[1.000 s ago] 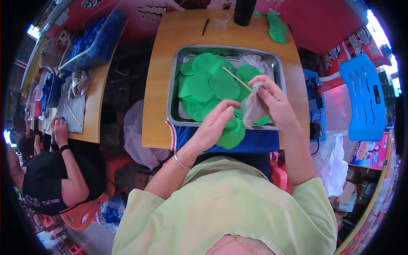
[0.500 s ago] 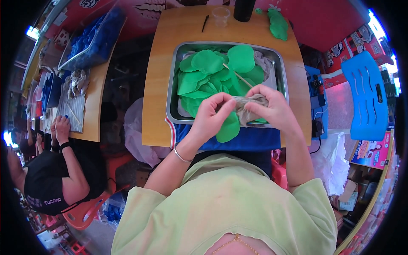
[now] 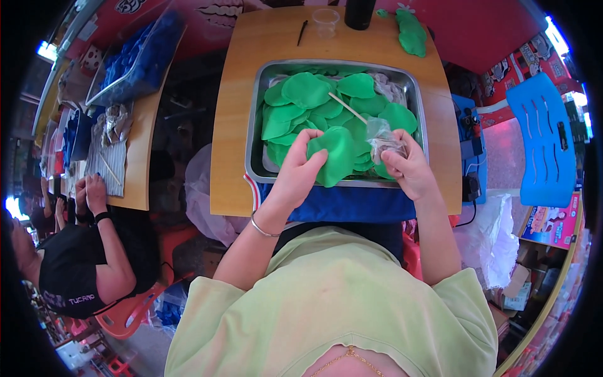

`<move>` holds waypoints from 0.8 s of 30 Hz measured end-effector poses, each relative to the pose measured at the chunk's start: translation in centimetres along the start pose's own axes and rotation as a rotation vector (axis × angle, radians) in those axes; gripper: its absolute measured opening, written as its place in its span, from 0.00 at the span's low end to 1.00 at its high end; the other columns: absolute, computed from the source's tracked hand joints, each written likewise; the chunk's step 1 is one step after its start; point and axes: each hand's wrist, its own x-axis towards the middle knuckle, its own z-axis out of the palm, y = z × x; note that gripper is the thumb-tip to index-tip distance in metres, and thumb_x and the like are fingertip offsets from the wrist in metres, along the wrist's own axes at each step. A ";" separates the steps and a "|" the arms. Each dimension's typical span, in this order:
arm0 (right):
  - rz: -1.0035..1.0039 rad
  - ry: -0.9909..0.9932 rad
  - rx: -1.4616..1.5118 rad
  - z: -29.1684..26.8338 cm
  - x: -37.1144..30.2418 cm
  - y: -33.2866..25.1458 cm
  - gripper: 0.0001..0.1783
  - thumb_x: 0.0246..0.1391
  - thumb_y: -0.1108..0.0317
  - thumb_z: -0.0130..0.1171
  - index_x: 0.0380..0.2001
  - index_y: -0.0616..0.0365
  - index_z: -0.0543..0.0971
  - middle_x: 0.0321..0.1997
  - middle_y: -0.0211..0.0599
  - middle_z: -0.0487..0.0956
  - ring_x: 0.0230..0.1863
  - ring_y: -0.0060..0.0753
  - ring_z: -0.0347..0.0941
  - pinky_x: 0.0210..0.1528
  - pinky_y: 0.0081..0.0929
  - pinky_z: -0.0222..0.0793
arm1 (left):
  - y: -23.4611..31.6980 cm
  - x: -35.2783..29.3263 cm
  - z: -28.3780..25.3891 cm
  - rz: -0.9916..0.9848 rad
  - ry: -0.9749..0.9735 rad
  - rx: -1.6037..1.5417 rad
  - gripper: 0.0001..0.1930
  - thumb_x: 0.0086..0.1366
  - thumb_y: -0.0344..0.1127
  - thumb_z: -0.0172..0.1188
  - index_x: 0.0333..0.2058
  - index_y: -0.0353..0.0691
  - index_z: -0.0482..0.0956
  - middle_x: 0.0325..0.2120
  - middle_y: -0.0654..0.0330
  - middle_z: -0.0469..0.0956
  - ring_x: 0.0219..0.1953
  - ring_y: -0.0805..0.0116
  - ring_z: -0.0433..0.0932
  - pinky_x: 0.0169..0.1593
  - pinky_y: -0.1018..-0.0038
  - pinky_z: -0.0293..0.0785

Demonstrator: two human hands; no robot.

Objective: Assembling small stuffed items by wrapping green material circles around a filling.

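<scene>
In front of me a steel tray [image 3: 249,125] holds a heap of thin green rounded pieces [image 3: 306,92], which look like fabric cutouts. My left hand [image 3: 299,168] pinches one green piece [image 3: 334,156] between thumb and fingers over the tray's near side. A crumpled greyish, partly see-through bundle [image 3: 380,135] is gripped in my right hand [image 3: 408,169]. A thin pale stick [image 3: 347,107] slants from the bundle's upper left across the heap; whether it is fixed in the bundle I cannot tell. More grey crumpled material [image 3: 391,88] lies in the tray's far right corner.
On the wooden table [image 3: 233,113], beyond the tray, are a black pen [image 3: 302,32], a clear cup [image 3: 325,24], a dark cylinder [image 3: 360,14] and a stuffed green item [image 3: 411,34]. A co-worker [image 3: 81,264] sits at another table on the left. A blue plastic chair [image 3: 541,141] stands right.
My hands have moved apart. The green piece that hung below my left hand is now raised in its fingers, and my right hand has shifted slightly right with the grey bundle.
</scene>
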 end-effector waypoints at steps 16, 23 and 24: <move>-0.265 0.093 0.167 -4.1 -1.5 -0.2 0.14 0.54 0.75 0.59 0.45 0.61 0.72 0.39 0.34 0.78 0.33 0.19 0.74 0.33 0.14 0.70 | -1.0 1.0 -1.4 0.231 -0.036 0.364 0.07 0.63 0.26 0.56 0.38 0.34 0.80 0.26 0.66 0.75 0.28 0.82 0.71 0.29 0.83 0.69; -0.076 0.009 -0.253 3.2 -2.4 -0.3 0.13 0.53 0.74 0.60 0.43 0.60 0.72 0.40 0.34 0.79 0.35 0.19 0.75 0.32 0.16 0.71 | -2.4 1.4 0.3 0.231 0.031 0.417 0.05 0.59 0.28 0.62 0.33 0.34 0.80 0.20 0.68 0.76 0.22 0.85 0.68 0.24 0.85 0.64; -0.118 0.052 -0.248 4.0 -2.0 0.1 0.14 0.53 0.72 0.60 0.43 0.60 0.72 0.39 0.33 0.79 0.34 0.19 0.75 0.32 0.16 0.71 | -2.6 1.4 0.5 0.225 0.036 0.386 0.04 0.58 0.28 0.63 0.32 0.34 0.80 0.20 0.69 0.76 0.22 0.85 0.68 0.24 0.86 0.62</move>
